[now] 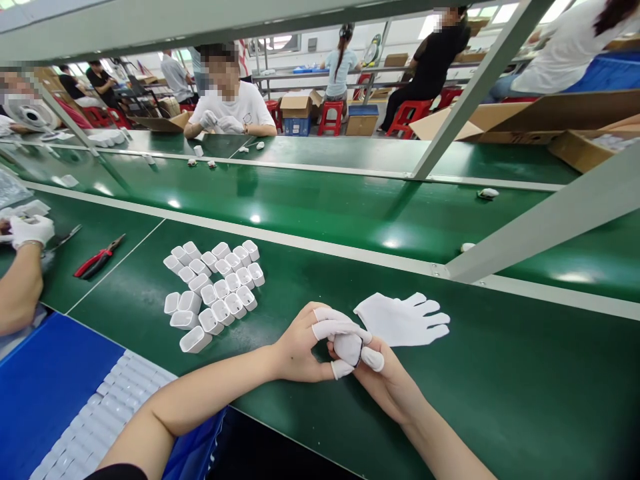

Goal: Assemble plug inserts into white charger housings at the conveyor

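Both hands meet over the worktop (525, 373), where the left hand (300, 347) and right hand (383, 380) grip one small white rounded part (347, 348) with a dark edge. The left fingers curl over its top and far side, with the thumb below; the right hand cradles it from beneath and the right, thumb pressed close. This two-sided hold probably steadies the piece while leaving the fingertips free to work its edge. White finger sleeves cover several digits, likely to keep the surface clean.

Just beyond the fingers, to the right, a white glove (405, 320) lies flat, apparently set aside within reach. To their left stand white open-topped plastic housings (221, 289), clustered in loose rows with openings up, perhaps for easy picking. Farther left are red-and-black pliers (100, 259), near a co-worker's gloved hand (31, 231). Nearer the body, lower left of the fingers, a blue box (55, 347) holds closely ranked white pieces (107, 403). No brand, label or writing is legible.
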Available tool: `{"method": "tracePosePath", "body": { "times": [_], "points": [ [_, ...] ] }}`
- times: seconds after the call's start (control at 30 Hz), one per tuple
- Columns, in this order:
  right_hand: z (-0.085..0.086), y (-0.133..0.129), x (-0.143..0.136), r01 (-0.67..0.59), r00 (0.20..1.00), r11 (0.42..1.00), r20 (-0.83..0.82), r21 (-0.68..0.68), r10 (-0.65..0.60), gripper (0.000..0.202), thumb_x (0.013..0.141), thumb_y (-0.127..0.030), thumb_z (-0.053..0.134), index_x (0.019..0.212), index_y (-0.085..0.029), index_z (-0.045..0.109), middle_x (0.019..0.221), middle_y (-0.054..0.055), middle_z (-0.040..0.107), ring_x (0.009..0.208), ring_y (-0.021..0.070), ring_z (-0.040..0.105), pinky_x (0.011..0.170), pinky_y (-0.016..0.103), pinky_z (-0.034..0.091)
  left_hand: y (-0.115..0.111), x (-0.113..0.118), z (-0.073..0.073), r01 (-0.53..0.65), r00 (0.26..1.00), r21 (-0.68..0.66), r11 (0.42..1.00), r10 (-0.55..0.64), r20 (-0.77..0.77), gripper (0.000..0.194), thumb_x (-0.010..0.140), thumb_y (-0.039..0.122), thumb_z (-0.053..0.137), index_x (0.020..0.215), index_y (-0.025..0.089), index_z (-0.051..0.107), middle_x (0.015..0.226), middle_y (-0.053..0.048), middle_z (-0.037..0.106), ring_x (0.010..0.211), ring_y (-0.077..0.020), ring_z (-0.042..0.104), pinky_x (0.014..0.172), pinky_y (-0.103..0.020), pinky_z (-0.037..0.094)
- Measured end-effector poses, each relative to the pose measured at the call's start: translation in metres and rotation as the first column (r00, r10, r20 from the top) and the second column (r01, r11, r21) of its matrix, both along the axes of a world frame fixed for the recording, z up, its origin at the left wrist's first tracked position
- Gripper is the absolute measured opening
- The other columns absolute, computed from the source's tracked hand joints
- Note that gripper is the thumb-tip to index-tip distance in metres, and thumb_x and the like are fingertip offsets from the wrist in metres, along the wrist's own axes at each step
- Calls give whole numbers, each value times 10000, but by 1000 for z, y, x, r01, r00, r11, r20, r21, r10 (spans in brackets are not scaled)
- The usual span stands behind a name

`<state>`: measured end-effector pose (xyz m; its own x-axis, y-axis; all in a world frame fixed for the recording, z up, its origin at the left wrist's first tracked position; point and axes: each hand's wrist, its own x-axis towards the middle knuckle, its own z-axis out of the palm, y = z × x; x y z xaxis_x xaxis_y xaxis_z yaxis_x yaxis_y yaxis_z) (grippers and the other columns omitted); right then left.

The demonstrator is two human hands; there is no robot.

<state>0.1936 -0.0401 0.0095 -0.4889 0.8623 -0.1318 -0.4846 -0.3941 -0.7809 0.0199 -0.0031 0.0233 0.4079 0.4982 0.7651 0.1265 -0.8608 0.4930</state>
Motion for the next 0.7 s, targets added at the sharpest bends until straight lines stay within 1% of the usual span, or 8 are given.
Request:
{"method": "tracePosePath", "body": {
  "times": [0.13, 0.2, 0.3, 0.4, 0.47, 0.57, 0.63, 0.7],
  "points": [
    [2, 0, -2, -4, 1000, 1000, -31, -17, 3, 250, 830, -411, 696, 983, -215, 719, 902, 58, 669, 989, 223, 601, 824, 297, 504, 3, 0, -8, 7, 1000, 61, 998, -6, -17, 543, 779, 302, 666, 1280, 217, 476, 1065, -91, 644, 967, -202, 603, 862, -358, 504],
    [5, -1, -4, -14, 999, 999, -45, -29, 13, 247, 827, -410, 702, 971, -209, 723, 871, 56, 671, 949, 216, 615, 796, 286, 511, 3, 0, -12, 18, 1000, 59, 998, -17, -22, 568, 790, 350, 664, 1306, 228, 459, 1060, -85, 658, 967, -206, 602, 865, -363, 505],
    [10, -4, -7, -14, 997, 997, -82, -75, 8, 239, 831, -394, 691, 972, -205, 726, 847, 55, 676, 874, 208, 634, 784, 297, 521, 1, 0, -13, 67, 998, -45, 997, -66, 12, 564, 788, 398, 672, 1289, 227, 477, 1052, -87, 660, 971, -211, 604, 862, -362, 512],
    [14, -7, -10, -6, 995, 988, -100, -155, -10, 253, 836, -425, 656, 945, -210, 730, 855, 64, 687, 888, 241, 640, 815, 355, 526, 0, 0, -13, 107, 993, -131, 986, -99, 62, 532, 777, 399, 686, 1248, 225, 512, 1051, -87, 659, 972, -212, 617, 849, -356, 526],
    [13, -9, -11, 20, 997, 982, -63, -190, -33, 286, 835, -468, 638, 918, -211, 732, 874, 74, 696, 944, 272, 632, 867, 401, 512, 1, 0, -13, 97, 994, -98, 990, -91, 66, 528, 762, 379, 705, 1234, 223, 526, 1039, -85, 665, 967, -211, 626, 846, -354, 533],
    [10, -10, -11, 127, 991, 981, 60, -149, -120, 322, 841, -502, 624, 879, -201, 732, 909, 85, 705, 987, 297, 618, 913, 438, 491, 2, 1, -14, 61, 998, -17, 998, -61, -8, 541, 749, 337, 719, 1241, 225, 524, 1030, -82, 674, 982, -216, 625, 856, -366, 537],
    [7, -10, -11, 184, 977, 977, 126, -108, -170, 314, 846, -493, 632, 872, -196, 730, 914, 88, 709, 969, 299, 626, 894, 443, 503, 3, 1, -14, 61, 997, -26, 998, -62, -54, 522, 762, 325, 704, 1241, 224, 523, 1067, -95, 664, 1010, -220, 621, 864, -376, 539],
    [6, -10, -10, 199, 972, 976, 141, -88, -186, 309, 844, -489, 641, 888, -196, 729, 903, 89, 713, 927, 294, 643, 856, 438, 522, 4, 0, -14, 77, 994, -84, 993, -83, -65, 506, 775, 340, 694, 1235, 211, 526, 1112, -115, 651, 1047, -227, 618, 876, -379, 543]
  ]
}}
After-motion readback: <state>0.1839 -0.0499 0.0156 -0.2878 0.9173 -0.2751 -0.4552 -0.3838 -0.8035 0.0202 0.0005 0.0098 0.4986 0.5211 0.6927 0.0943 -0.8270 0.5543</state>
